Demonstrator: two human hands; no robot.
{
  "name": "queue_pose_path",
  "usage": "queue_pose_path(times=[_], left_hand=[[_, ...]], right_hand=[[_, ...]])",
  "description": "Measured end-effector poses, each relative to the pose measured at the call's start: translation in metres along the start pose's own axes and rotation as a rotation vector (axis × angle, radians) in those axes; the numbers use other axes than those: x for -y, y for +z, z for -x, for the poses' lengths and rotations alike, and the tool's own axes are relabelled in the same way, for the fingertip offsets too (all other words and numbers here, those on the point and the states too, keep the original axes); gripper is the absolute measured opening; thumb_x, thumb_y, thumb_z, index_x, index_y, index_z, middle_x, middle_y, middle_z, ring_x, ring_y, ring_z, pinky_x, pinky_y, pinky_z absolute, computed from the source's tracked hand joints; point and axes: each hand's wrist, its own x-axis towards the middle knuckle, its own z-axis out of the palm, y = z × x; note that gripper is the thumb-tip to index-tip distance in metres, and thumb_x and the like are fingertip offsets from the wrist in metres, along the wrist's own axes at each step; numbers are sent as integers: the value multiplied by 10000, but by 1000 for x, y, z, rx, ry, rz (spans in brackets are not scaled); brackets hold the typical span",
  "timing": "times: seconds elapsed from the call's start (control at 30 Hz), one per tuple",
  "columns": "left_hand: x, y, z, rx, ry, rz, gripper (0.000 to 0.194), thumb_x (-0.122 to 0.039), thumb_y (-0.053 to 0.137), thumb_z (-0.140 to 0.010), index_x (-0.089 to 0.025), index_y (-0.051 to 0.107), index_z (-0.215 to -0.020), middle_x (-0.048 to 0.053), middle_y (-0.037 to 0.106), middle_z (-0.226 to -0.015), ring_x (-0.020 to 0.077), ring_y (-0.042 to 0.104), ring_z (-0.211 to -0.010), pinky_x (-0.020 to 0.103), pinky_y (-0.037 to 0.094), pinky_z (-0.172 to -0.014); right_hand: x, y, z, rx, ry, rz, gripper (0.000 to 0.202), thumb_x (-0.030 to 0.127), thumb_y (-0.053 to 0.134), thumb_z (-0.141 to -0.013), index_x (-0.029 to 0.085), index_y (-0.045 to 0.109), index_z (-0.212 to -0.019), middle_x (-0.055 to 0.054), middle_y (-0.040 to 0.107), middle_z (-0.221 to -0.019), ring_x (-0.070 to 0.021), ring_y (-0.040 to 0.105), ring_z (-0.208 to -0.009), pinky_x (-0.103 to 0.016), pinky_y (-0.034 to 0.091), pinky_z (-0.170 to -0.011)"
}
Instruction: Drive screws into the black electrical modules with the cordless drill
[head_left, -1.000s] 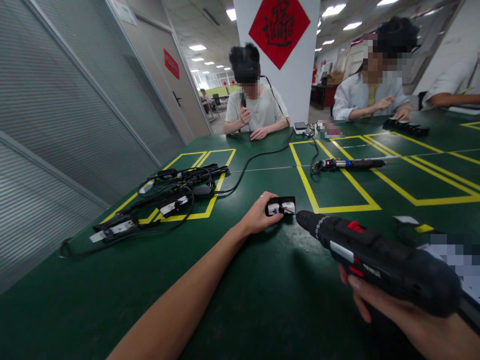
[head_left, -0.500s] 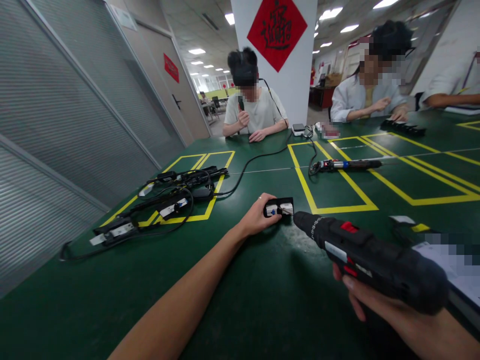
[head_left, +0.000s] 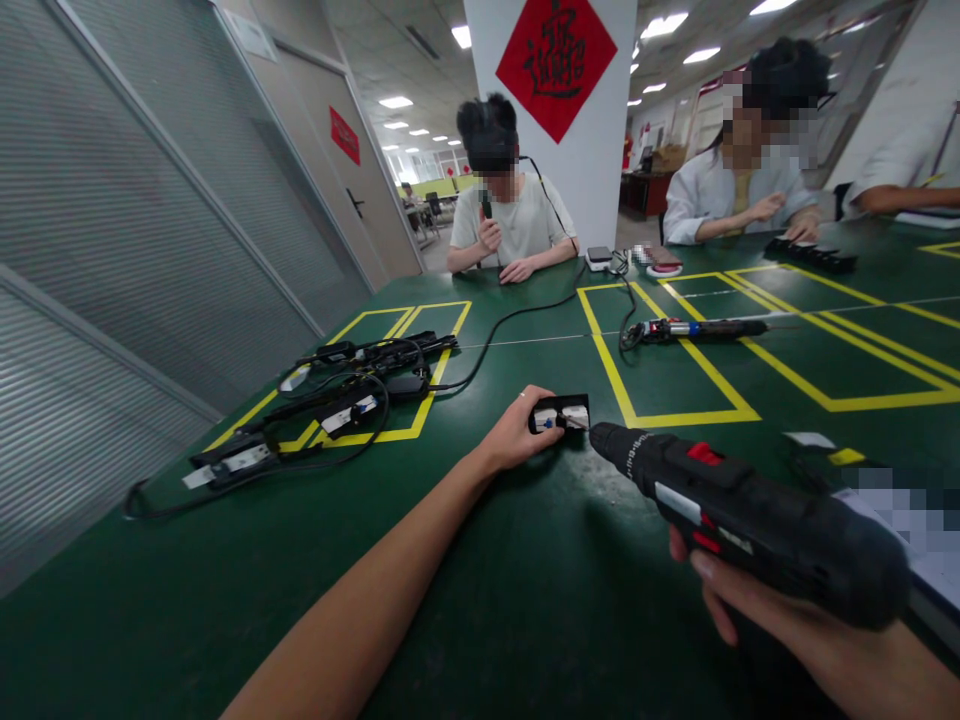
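My left hand (head_left: 520,436) grips the left end of a small black box-shaped part (head_left: 576,408) on the green table. Whitish pieces and a small blue spot show inside its open face. In my right hand (head_left: 757,590) is a black cordless drill (head_left: 750,520) with red switches. Its chuck points left, and a thin bit reaches the right part of the black part's open face. Whether the bit touches a screw there is too small to tell. The drill's body hides much of my right hand's grip.
Black devices with tangled cables (head_left: 360,400) lie at the left within yellow tape. A pen-shaped electric tool (head_left: 697,330) lies beyond the drill. Pale papers (head_left: 892,530) are at the right. Across the table sit several people; one person (head_left: 517,220) holds a dark tool upright.
Almost nothing differs. The whole view has shifted very slightly, while both hands, the black part and the drill keep their places relative to each other.
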Motion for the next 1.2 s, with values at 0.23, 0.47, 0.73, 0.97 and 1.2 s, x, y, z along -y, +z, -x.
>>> queue_pose_path(times=[0.23,0.47,0.73,0.97,1.2], left_hand=[[2,1,0,-8,2,8,413,-308,614,-764,-180,498,-1139,69,548,-1066,212,540,-988,354,455,-878],[-3,0,1,-5,-4,-15,403,-304,618,-756,-178,512,-1124,74,557,-1060,220,543,-985,361,456,-873],[0,1,1,-8,-5,-11,415,-312,619,-759,-189,501,-1138,72,552,-1070,223,539,-1004,365,453,-884],[-2,0,0,1,-6,-10,415,-317,617,-761,-182,500,-1136,71,551,-1062,216,545,-976,354,458,-866],[-1,1,0,-12,-12,-7,404,-300,624,-747,-186,514,-1119,69,559,-1057,222,542,-985,367,454,-877]], right_hand=[[-2,0,2,-31,75,-25,345,434,525,-821,270,610,-529,-14,713,-571,-217,716,-639,-286,594,-615],[-7,2,5,-35,96,9,425,498,491,-830,266,572,-484,-32,745,-676,-234,713,-727,-298,583,-662],[5,2,3,-57,61,-52,375,412,484,-837,281,582,-500,-28,725,-607,-229,718,-647,-284,584,-538],[0,-2,1,-27,38,40,418,430,461,-850,278,573,-478,-29,747,-610,-233,731,-654,-300,605,-613],[-3,-2,4,-19,27,45,367,429,491,-842,285,607,-525,-11,730,-564,-219,724,-615,-313,604,-666]])
